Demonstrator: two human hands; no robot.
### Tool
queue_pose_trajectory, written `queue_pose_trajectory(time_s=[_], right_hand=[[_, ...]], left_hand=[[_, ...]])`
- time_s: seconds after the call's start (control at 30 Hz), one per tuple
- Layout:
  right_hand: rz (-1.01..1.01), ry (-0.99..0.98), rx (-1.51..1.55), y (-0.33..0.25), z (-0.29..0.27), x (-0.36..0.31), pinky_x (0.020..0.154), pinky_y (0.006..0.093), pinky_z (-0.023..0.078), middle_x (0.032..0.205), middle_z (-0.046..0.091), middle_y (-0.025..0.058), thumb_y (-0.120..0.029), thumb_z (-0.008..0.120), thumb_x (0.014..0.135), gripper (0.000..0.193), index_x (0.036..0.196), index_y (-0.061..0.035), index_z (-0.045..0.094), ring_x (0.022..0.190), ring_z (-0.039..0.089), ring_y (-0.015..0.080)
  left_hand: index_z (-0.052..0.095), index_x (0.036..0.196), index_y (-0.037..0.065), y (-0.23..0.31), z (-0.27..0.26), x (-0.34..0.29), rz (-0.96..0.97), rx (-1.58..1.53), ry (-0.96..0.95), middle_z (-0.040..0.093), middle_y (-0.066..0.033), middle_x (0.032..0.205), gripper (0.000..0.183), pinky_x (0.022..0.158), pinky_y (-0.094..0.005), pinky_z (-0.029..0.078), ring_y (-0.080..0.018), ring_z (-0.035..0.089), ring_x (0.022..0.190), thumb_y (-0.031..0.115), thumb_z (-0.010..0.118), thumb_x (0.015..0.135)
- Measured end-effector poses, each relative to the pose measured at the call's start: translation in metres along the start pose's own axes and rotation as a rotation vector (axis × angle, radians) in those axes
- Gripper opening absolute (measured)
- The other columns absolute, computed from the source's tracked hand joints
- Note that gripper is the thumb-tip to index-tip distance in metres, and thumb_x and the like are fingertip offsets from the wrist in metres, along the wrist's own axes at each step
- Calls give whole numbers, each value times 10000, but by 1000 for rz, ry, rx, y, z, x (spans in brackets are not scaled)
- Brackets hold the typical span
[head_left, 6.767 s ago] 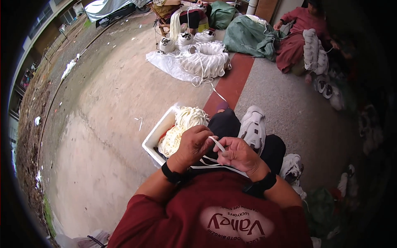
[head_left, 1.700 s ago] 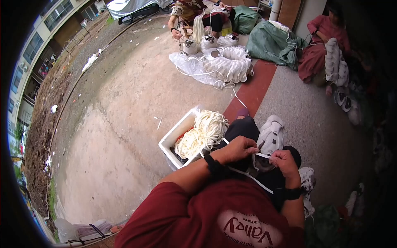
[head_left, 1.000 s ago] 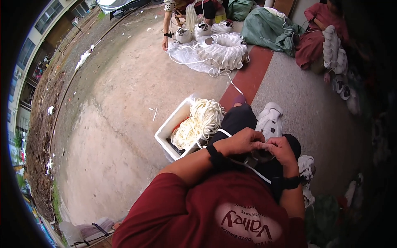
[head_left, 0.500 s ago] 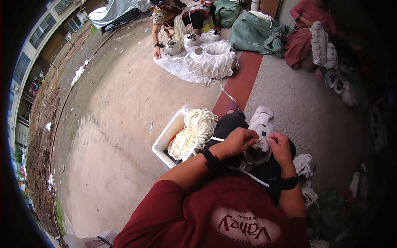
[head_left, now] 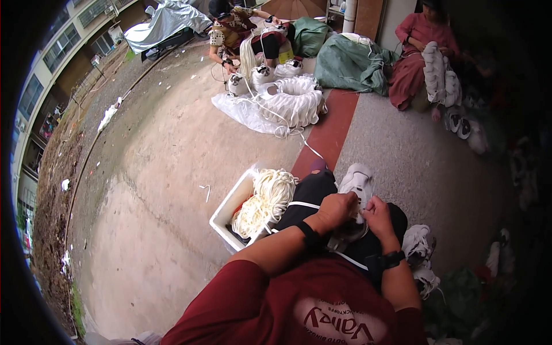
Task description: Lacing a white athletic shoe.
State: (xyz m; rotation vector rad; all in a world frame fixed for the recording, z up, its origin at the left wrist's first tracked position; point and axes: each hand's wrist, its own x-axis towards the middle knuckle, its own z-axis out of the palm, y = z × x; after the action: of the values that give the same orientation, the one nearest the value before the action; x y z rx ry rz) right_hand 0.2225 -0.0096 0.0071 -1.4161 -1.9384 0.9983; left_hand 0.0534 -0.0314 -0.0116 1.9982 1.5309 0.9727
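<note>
A white sneaker [head_left: 356,177] rests on my lap, toe pointing away from me. Over its lacing area my left hand [head_left: 338,210] is bent with fingers pinched together, apparently on a white shoelace. My right hand [head_left: 377,218] sits just to its right, thumb and forefinger also closed at the lace, close to the left fingertips. The fingers hide most of the lace and the shoe's opening. A white strip of lace [head_left: 303,204] lies across my left thigh.
To my left stands a white foam box [head_left: 230,201] heaped with cream laces [head_left: 265,198]. White sneakers [head_left: 420,244] lie by my right leg. Farther off are a ring of white shoes [head_left: 296,103], green sacks [head_left: 353,63] and two people seated with shoes.
The view has tilted up, showing more of the far people. My left hand has turned over the lacing, its back now covering more of the shoe. Both hands stay at the sneaker.
</note>
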Motion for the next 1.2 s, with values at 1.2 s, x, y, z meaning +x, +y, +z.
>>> queue_pose_trajectory(time_s=[1.2], right_hand=[[-40,88,225,23,2,23,582,233,428,687,552,-9,-15,629,741,80,765,-26,554,628,506,70]], left_hand=[[653,866,17,-22,-22,13,-236,-340,26,658,-115,728,158,625,-276,479,-172,634,659,164,648,808]])
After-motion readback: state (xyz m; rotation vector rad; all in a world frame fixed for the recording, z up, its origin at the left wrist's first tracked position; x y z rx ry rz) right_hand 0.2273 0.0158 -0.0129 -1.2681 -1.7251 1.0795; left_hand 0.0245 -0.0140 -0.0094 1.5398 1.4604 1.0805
